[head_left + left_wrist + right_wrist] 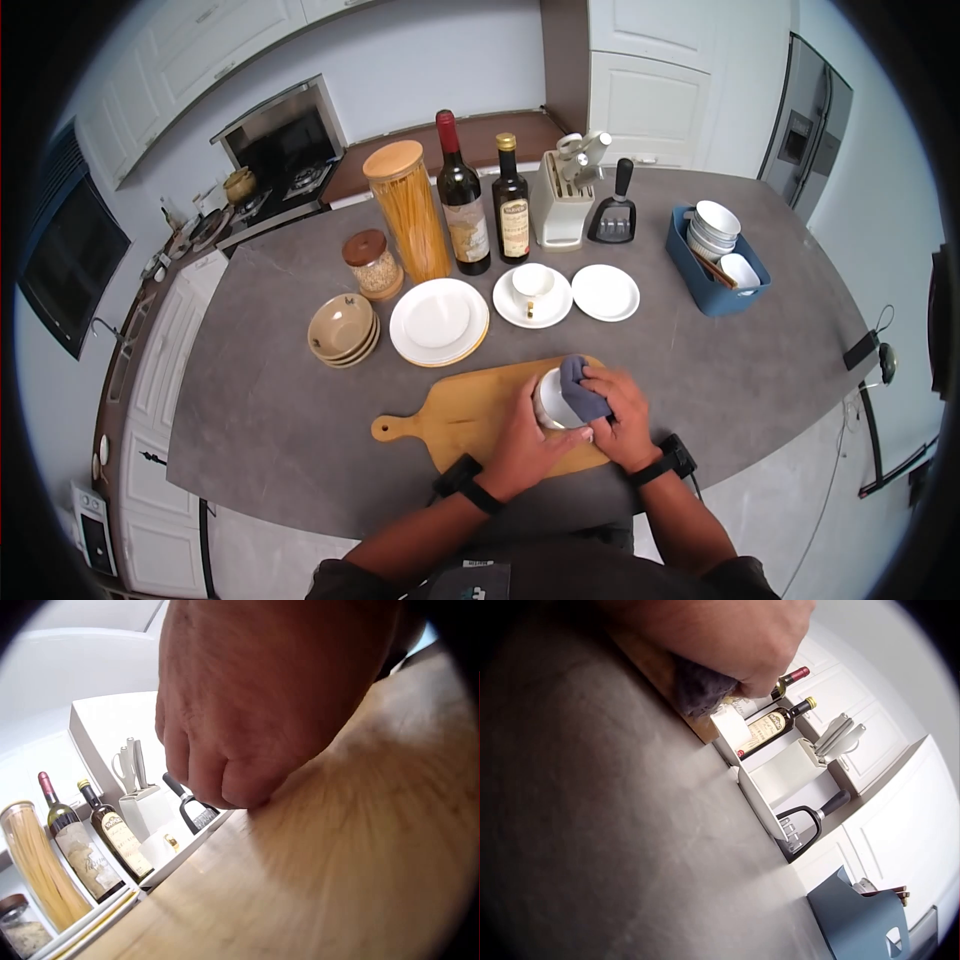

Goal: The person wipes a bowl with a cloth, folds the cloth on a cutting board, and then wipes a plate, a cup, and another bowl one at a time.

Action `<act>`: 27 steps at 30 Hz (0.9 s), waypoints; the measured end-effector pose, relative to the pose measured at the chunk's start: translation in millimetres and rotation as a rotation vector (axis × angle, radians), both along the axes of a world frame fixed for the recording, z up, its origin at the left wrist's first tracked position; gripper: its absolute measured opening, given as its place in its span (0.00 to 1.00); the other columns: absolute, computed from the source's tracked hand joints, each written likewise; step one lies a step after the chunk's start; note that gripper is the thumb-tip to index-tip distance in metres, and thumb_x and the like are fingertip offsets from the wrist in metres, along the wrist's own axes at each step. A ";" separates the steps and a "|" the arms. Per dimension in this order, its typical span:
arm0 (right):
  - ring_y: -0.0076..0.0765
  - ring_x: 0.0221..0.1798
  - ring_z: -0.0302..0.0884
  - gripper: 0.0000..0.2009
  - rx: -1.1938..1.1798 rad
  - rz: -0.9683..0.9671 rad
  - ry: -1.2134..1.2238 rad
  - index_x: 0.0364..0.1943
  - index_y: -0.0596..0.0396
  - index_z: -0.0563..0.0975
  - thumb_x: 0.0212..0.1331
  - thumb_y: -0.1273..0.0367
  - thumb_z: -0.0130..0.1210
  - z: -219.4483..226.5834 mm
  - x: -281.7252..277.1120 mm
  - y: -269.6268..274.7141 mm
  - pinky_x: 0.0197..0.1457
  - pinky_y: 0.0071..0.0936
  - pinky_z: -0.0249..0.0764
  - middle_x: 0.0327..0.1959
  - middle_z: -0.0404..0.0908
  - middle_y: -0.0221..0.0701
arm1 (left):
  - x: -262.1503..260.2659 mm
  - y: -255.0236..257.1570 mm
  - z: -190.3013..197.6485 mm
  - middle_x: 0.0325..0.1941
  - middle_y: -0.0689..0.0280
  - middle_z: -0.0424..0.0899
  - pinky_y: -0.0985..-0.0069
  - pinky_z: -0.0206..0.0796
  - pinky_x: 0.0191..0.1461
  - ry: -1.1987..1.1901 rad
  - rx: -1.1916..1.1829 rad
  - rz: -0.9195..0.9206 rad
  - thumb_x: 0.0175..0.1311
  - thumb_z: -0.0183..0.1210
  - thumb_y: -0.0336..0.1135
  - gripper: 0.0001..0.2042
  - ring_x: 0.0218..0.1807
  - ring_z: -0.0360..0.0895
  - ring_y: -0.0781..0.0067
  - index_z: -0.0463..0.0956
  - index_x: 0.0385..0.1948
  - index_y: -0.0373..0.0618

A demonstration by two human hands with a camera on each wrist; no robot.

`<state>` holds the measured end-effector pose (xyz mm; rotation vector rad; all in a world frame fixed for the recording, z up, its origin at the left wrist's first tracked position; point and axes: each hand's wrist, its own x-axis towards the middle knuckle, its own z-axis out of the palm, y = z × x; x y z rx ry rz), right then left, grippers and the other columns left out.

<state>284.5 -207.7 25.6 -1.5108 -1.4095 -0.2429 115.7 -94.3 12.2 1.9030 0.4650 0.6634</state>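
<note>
Over the right part of a wooden cutting board (460, 405), my left hand (528, 440) grips a white cup (552, 402), its thumb along the near side. My right hand (622, 415) holds a bunched grey-blue cloth (580, 388) against the cup's rim. The cloth hides part of the cup's opening. In the left wrist view, the back of my left hand (240, 712) covers the cup, close over the board. The right wrist view has the cloth (699, 688) bunched under my right hand (735, 637).
Beyond the board stand stacked tan bowls (340, 327), white plates (438, 322), a cup on a saucer (533, 285) and a bare saucer (606, 293). Behind them are a pasta jar (410, 215), two bottles (465, 215) and a knife block (560, 205). A blue basket (725, 298) holds bowls.
</note>
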 end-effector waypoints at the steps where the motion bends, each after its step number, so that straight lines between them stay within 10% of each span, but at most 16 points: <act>1: 0.60 0.59 0.86 0.20 -0.016 0.001 0.004 0.52 0.57 0.85 0.51 0.76 0.61 -0.5 -0.2 -0.8 0.65 0.48 0.80 0.59 0.88 0.44 | 1.3 -0.6 -3.2 0.74 0.49 0.71 0.62 0.70 0.76 -0.051 -0.111 0.015 0.66 0.79 0.38 0.47 0.73 0.74 0.60 0.53 0.78 0.31; 11: 0.58 0.58 0.86 0.21 -0.034 0.003 -0.021 0.52 0.55 0.85 0.50 0.74 0.62 -3.0 -0.9 0.3 0.64 0.48 0.80 0.59 0.88 0.42 | 9.6 -16.2 24.2 0.61 0.53 0.80 0.68 0.72 0.68 -0.323 -0.795 0.190 0.77 0.69 0.48 0.32 0.63 0.78 0.68 0.68 0.66 0.28; 15: 0.58 0.57 0.86 0.21 -0.015 0.007 -0.026 0.52 0.55 0.85 0.50 0.74 0.62 -1.1 -2.4 -2.5 0.63 0.48 0.80 0.58 0.88 0.41 | -4.4 -7.3 4.4 0.66 0.50 0.79 0.64 0.70 0.70 -0.133 -0.186 0.171 0.81 0.63 0.46 0.30 0.65 0.79 0.61 0.65 0.69 0.30; 18: 0.57 0.57 0.86 0.21 -0.032 0.002 -0.023 0.52 0.54 0.85 0.50 0.72 0.62 -3.3 -1.4 -4.6 0.63 0.49 0.80 0.58 0.88 0.41 | -29.3 14.5 21.5 0.64 0.40 0.78 0.50 0.68 0.69 0.077 0.456 0.038 0.74 0.67 0.44 0.31 0.61 0.77 0.36 0.67 0.69 0.31; 23: 0.57 0.56 0.86 0.21 -0.010 0.002 -0.031 0.52 0.54 0.85 0.49 0.73 0.63 -2.1 -1.7 -5.3 0.63 0.48 0.80 0.58 0.88 0.40 | -36.9 24.2 6.4 0.63 0.40 0.80 0.50 0.67 0.71 -0.038 0.456 0.025 0.78 0.63 0.47 0.28 0.64 0.77 0.38 0.71 0.65 0.30; 27: 0.57 0.55 0.86 0.22 -0.015 -0.006 -0.035 0.51 0.54 0.85 0.47 0.74 0.64 0.3 -3.9 -7.8 0.62 0.47 0.81 0.57 0.89 0.41 | -23.8 9.9 6.8 0.60 0.48 0.83 0.59 0.70 0.71 -0.137 -0.079 0.128 0.82 0.60 0.45 0.23 0.63 0.81 0.52 0.74 0.62 0.31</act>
